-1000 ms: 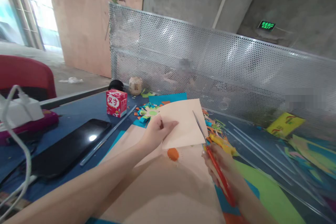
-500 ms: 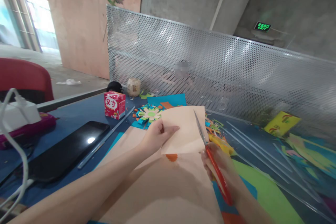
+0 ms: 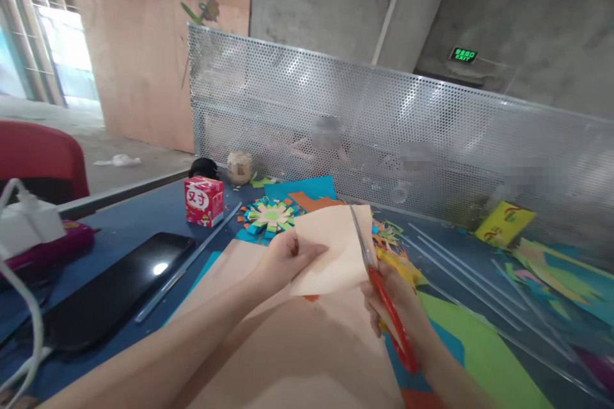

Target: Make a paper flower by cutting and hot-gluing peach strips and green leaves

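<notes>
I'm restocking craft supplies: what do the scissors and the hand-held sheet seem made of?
Scissors: blades probably polished steel, given their grey shine; handles likely smooth plastic, judging by their solid red colour.
Sheet: matte cream paper or thin card, since it curves gently; which is unclear.

Head-worn view, facing forward, angled down

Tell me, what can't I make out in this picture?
All in the head view:
Left hand: some fingers, hidden behind the cream sheet.
Orange piece: only its lower edge shows below that sheet.
Right hand: partly hidden by the red-handled scissors.
Yellow packet: print too small and blurred.
Red chair: cut off by the left edge.
Whatever is behind the perforated panel: obscured by its mesh.
</notes>
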Motion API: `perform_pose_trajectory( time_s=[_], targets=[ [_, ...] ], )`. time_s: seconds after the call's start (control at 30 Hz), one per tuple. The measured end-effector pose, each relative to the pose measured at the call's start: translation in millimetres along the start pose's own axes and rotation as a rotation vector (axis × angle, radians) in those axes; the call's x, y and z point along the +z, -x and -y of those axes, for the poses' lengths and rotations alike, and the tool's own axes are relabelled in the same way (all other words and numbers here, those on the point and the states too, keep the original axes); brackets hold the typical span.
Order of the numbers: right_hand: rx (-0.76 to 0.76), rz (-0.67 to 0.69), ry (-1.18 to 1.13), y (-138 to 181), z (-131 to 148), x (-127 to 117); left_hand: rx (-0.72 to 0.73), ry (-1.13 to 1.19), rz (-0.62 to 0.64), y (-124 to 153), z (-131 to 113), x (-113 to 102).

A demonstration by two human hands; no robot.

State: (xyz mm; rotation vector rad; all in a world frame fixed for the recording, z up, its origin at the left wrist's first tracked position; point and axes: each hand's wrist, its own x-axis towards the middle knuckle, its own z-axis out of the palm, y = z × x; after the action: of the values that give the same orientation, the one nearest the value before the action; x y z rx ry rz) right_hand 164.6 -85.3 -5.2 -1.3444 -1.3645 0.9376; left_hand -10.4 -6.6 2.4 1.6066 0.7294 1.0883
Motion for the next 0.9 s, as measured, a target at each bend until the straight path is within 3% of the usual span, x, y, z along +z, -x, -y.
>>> perform_pose_trajectory(
  time_s=[0.2, 0.43, 0.63, 0.9],
  targets=[
    [-0.060, 0.097, -0.035, 0.8, -2.8, -3.5, -0.002, -0.023, 0.046, 3.2, -1.4, 1.1],
    [0.071, 0.037, -0.031, 1.4, 0.2, -2.0, 0.023, -0.022, 0.035, 1.2, 3.8, 0.8],
    [-0.022, 0.009, -0.012, -1.8, -5.0, -2.1, -0.014, -0.052, 0.063, 3.3, -0.6, 1.2],
    [0.006, -0.010, 0.042, -1.0, 4.1, -3.8, -0.034, -0.129, 0.054, 3.0, -0.6, -0.4]
  ],
)
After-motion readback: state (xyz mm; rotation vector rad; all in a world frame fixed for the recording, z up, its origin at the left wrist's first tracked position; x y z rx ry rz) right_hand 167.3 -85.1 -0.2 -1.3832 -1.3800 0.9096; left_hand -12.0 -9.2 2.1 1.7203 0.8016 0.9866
